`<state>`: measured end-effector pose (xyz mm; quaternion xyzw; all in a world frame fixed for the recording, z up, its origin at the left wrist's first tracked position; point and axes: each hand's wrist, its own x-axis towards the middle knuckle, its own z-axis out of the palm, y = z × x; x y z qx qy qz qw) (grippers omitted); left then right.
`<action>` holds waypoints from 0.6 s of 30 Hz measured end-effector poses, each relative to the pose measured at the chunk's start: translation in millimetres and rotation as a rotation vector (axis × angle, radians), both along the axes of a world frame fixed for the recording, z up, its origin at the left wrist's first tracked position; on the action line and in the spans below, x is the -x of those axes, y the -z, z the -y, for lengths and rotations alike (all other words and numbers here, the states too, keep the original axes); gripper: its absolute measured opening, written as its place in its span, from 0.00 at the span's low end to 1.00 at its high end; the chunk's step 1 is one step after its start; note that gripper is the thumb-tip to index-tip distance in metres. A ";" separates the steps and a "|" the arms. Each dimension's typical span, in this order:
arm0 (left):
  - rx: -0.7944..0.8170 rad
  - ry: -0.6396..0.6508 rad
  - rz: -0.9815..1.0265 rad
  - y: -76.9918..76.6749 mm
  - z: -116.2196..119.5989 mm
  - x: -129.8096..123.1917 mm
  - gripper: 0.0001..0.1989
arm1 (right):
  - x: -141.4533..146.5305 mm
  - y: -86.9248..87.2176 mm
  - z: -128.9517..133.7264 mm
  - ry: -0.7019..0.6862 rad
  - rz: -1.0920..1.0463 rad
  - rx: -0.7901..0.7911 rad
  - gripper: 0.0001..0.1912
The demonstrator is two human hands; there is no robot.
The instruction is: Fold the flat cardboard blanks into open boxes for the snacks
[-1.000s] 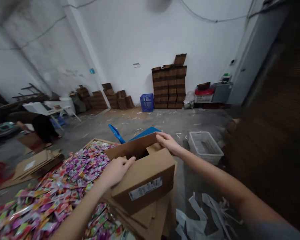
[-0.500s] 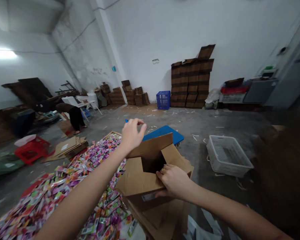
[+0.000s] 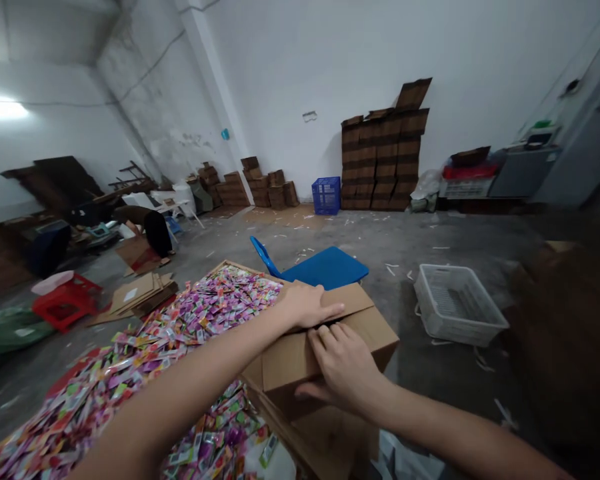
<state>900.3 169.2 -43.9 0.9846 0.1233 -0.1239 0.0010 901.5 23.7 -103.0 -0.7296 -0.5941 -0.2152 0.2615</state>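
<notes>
A brown cardboard box (image 3: pixel 370 327) stands in front of me on a pile of flattened cardboard (image 3: pixel 320 433), its top flaps folded down. My left hand (image 3: pixel 307 305) lies flat on the far flap, fingers stretched to the right. My right hand (image 3: pixel 343 367) presses flat on the near flap, thumb over the box's front face. Neither hand grips anything. To the left of the box lies a big heap of colourful small sachets (image 3: pixel 145 353).
A blue plastic chair (image 3: pixel 320 267) stands just behind the box. A white plastic basket (image 3: pixel 455 310) sits on the concrete floor at right. Stacked cartons (image 3: pixel 383 160) and a blue crate (image 3: pixel 326 197) line the far wall. A person (image 3: pixel 153 230) bends over at far left, near a red stool (image 3: pixel 63 303).
The box flaps were open; now they are folded down. My left hand came down from the raised far flap onto the top, and my right hand moved from inside the opening onto the near flap.
</notes>
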 end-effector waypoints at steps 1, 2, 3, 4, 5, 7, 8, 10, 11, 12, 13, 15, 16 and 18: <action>-0.008 -0.001 0.006 3.0 1.5 0.0 0.39 | 6.8 0.1 -3.7 0.053 0.018 -0.001 0.45; -0.019 -0.017 0.017 5.5 1.9 0.4 0.39 | 12.3 1.8 -7.5 0.081 0.037 -0.031 0.46; -0.037 -0.043 0.031 7.7 1.2 1.4 0.39 | 16.2 4.7 -11.0 0.091 0.048 -0.075 0.47; -0.058 -0.070 0.043 9.6 -0.1 3.0 0.39 | 18.8 8.3 -14.0 0.092 0.052 -0.114 0.46; -0.080 -0.085 0.054 11.6 -1.9 5.1 0.39 | 20.2 11.9 -16.2 0.087 0.050 -0.139 0.45; -0.124 -0.078 0.090 16.0 -5.4 9.7 0.39 | 21.2 17.4 -18.2 0.078 0.042 -0.139 0.43; -0.140 -0.068 0.111 18.7 -6.9 11.6 0.39 | 21.4 18.9 -18.1 0.073 0.037 -0.127 0.43; -0.162 -0.065 0.143 24.5 -8.8 13.8 0.39 | 22.5 19.4 -16.6 0.048 0.029 -0.090 0.42; -0.167 -0.070 0.151 27.3 -9.5 14.2 0.40 | 23.3 18.9 -15.8 0.033 0.025 -0.070 0.41; -0.169 -0.075 0.152 29.8 -10.0 14.3 0.40 | 24.3 18.4 -15.3 0.021 0.022 -0.054 0.40; -0.171 -0.080 0.150 31.9 -10.6 14.3 0.40 | 25.4 18.1 -15.4 0.011 0.022 -0.043 0.39; -0.175 -0.084 0.155 34.7 -11.9 14.8 0.39 | 27.2 18.7 -17.4 0.003 0.024 -0.047 0.38; -0.172 -0.086 0.163 35.5 -12.7 15.6 0.38 | 27.8 19.7 -19.4 0.005 0.025 -0.063 0.38; -0.136 -0.074 0.219 35.4 -14.4 18.2 0.34 | 27.8 22.7 -24.7 0.001 0.031 -0.109 0.38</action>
